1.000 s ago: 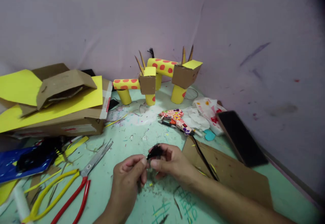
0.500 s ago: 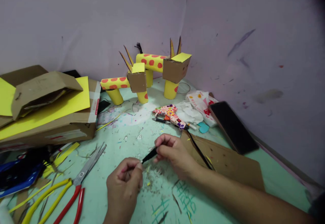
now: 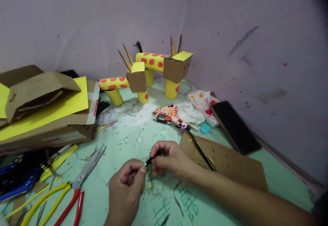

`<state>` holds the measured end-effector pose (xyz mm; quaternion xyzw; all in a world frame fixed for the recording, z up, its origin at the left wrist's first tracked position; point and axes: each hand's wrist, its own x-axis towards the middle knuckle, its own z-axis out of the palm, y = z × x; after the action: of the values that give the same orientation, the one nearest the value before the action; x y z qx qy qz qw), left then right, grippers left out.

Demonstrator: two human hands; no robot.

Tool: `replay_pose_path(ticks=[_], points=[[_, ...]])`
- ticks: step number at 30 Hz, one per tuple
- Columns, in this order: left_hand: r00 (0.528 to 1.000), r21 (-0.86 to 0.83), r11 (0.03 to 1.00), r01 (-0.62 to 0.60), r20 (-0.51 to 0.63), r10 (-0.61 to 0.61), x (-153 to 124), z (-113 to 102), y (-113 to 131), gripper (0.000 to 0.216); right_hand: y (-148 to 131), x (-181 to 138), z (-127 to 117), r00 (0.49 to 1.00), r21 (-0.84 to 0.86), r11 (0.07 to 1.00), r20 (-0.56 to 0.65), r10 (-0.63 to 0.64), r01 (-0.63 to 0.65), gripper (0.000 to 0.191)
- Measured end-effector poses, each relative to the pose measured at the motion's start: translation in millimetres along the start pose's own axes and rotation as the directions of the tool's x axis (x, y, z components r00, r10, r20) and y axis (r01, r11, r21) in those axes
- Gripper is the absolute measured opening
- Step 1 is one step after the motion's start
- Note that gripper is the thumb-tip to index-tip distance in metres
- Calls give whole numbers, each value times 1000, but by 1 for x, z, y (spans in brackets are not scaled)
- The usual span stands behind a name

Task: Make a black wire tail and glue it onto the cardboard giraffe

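My left hand and my right hand meet low in the middle over the pale green table. Both pinch a small black tuft of thread between thumb and fingers, one hand at each end. Behind them stand two yellow paper-roll giraffes with orange spots: a small one and a taller one, each with a cardboard box head.
Red-handled scissors and yellow strips lie at the lower left. A cardboard box with yellow paper fills the left. A patterned glue gun, white wrappers, a black phone and a cardboard sheet lie to the right.
The tuft, bunched at first, was drawn out into a thin strand between my hands; now my hands have closed together again on it. The view shifted slightly to the right.
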<state>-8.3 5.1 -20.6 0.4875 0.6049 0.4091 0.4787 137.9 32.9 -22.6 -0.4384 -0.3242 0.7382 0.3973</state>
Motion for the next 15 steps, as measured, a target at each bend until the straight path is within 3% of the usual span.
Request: replay_pose_path(ticks=[5,10,13,15], points=[[999,-43,998,35,-38,-37,0,-1,-2,19,0,7,-3,981,-119,989,-159,-107,89,13],[994,-276,957,95,-31,-108,6,-3,-6,21,-10,12,-12,926,-88,974,-302,-226,209,11],[988,-383,915,130,-28,-152,11,-3,-7,23,-18,11,-18,855,-27,940,-408,-321,340,20],[988,-393,910,131,-21,-151,12,-3,-6,23,-22,7,-18,857,-26,940,-403,-321,340,30]])
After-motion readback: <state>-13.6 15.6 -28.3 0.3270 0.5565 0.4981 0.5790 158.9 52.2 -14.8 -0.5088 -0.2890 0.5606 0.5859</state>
